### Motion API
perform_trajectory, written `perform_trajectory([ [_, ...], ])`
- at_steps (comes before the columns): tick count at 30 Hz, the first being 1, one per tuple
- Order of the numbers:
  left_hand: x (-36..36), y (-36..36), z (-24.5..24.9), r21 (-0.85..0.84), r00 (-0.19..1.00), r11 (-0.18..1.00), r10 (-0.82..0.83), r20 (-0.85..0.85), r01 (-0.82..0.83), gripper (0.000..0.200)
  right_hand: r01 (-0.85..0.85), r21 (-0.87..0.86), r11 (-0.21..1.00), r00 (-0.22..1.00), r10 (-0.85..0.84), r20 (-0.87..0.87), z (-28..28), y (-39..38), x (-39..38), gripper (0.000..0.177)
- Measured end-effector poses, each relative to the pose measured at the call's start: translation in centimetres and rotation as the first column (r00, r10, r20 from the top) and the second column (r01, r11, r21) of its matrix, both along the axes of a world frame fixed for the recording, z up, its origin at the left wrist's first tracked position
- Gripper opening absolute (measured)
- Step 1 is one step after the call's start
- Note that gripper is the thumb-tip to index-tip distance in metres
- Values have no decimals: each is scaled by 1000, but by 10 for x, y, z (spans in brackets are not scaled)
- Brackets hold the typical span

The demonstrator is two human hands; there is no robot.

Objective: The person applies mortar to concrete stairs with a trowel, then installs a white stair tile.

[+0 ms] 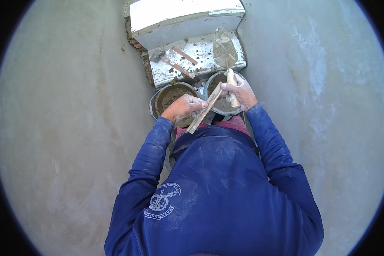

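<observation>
My right hand (242, 91) is closed around the pale handle of a trowel (225, 50), whose mortar-coated blade points away from me. Between its thumb and fingers it also pinches the far end of a flat wooden strip (209, 106). My left hand (184, 107) grips the same strip near its middle, fingers pressed together. The strip slants down toward my lap and looks smeared with mortar. Below the left hand is a bucket (158, 101) with mortar inside; under the right hand stands another bucket (208, 85) with grey contents, partly hidden.
White-topped steps (187, 32) rise ahead, with mortar splashes on the lower tread. On that tread lie two reddish-brown strips (178, 67) and a grey lump (157, 54). Smooth grey plastered walls (72, 106) flank me. Rough broken edging (146, 64) runs along the steps' left side.
</observation>
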State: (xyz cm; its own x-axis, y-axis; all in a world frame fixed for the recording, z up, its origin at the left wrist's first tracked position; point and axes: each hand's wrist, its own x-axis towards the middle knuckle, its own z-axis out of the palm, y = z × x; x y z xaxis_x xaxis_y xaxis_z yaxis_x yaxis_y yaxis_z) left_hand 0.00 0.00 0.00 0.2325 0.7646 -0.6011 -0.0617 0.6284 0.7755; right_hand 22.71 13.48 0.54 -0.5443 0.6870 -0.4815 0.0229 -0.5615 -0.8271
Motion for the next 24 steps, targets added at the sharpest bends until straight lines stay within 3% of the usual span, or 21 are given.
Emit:
perform_trajectory([
  [2, 0, 2, -8, -21, 991, 993, 114, 70, -113, 26, 97, 17, 995, 995, -97, -10, 4, -2, 1, 48],
  [4, 34, -12, -3, -137, 938, 950, 300, 171, -279, 24, 30, 55, 998, 992, -36, 118, 17, -25, 42, 53],
  [6, 2, -33, 12, -214, 877, 866, 475, 72, -452, 25, -44, 51, 998, 996, 40, 79, 4, -59, 20, 58],
  [7, 0, -21, 16, -191, 846, 835, 532, 39, -516, 25, -63, 247, 967, 992, 34, 119, -9, -61, 19, 60],
  [9, 17, 27, 11, -114, 776, 780, 625, 87, -616, 24, -134, 657, 742, 967, -47, 249, -34, -47, 34, 62],
  [13, 45, 69, 13, -175, 626, 692, 713, 316, -700, 20, -174, 639, 749, 934, -81, 349, -13, -69, 35, 65],
  [17, 58, 88, 7, -294, 454, 569, 807, 378, -768, 21, -193, 730, 656, 900, -178, 397, -25, -85, 47, 59],
  [20, 47, 89, -8, -229, 448, 537, 825, 343, -812, 22, -244, 762, 600, 884, -185, 429, -47, -87, 81, 57],
  [23, 37, 87, 8, -61, 601, 604, 797, 57, -795, 23, -279, 657, 701, 837, -158, 524, -44, -95, 109, 56],
  [24, 37, 85, 11, -45, 619, 621, 784, 52, -782, 24, -269, 649, 711, 830, -171, 531, -41, -98, 111, 56],
])
